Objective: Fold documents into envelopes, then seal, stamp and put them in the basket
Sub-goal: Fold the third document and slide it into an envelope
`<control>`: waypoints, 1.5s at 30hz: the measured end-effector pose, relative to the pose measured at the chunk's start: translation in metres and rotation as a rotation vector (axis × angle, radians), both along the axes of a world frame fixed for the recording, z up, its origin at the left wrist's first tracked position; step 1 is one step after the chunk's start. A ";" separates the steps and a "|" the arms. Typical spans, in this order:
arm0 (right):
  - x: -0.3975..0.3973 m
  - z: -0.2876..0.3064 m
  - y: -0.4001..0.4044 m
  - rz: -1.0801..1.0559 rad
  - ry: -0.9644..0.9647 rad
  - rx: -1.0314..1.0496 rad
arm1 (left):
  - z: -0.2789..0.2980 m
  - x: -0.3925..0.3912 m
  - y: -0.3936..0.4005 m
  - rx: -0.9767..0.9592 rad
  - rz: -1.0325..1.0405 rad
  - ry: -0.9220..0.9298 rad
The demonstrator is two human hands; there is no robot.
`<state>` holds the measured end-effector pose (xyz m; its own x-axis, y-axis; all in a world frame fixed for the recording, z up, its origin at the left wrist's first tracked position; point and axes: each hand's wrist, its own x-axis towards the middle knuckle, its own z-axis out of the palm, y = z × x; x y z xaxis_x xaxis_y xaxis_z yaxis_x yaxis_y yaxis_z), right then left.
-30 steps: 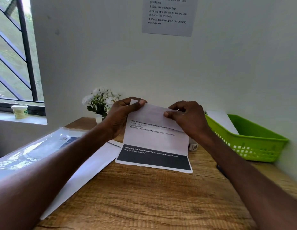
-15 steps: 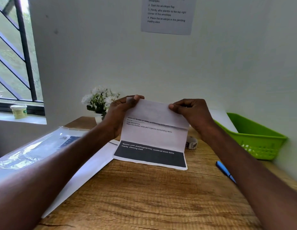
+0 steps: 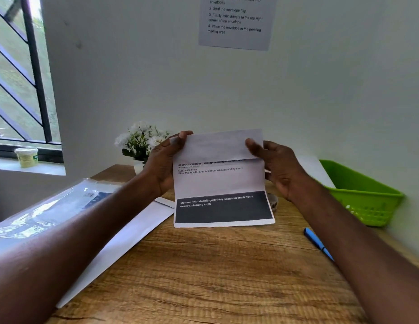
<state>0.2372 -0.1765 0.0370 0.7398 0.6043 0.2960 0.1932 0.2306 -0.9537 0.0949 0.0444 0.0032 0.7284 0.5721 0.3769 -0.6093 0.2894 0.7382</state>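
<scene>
A printed document (image 3: 219, 183) with a dark band along its bottom stands upright above the wooden desk (image 3: 204, 272). Its top third is folded forward over the text. My left hand (image 3: 165, 164) pinches the folded top left corner, thumb in front. My right hand (image 3: 277, 168) grips the right edge at the fold. A long white envelope (image 3: 124, 242) lies flat on the desk under my left forearm. The green basket (image 3: 365, 195) sits at the right against the wall, with a white sheet leaning in it.
A blue pen (image 3: 317, 243) lies on the desk near my right forearm. A clear plastic sleeve of papers (image 3: 52, 206) rests at the left. White flowers in a pot (image 3: 140, 143) stand behind my left hand. A small roll (image 3: 272, 202) peeks out behind the document.
Both hands have lifted the document off the desk and turned it upright. My right hand slid out to the right edge, and the top fold now lies square.
</scene>
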 end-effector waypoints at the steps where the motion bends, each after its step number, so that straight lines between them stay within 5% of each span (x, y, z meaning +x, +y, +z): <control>1: 0.000 -0.003 0.002 0.010 -0.015 -0.007 | 0.000 0.001 0.000 -0.001 -0.003 -0.008; 10: 0.008 -0.011 0.003 -0.103 0.122 0.083 | -0.004 -0.002 -0.001 0.175 0.078 0.310; 16: 0.009 -0.009 -0.001 -0.254 0.168 0.100 | 0.000 -0.004 0.002 0.179 0.258 0.355; 36: 0.013 -0.002 -0.002 -0.177 0.324 0.097 | 0.005 -0.007 0.010 -0.007 0.161 0.319; 45: 0.009 -0.011 0.009 -0.103 0.151 0.137 | 0.000 -0.004 0.007 0.103 0.214 0.230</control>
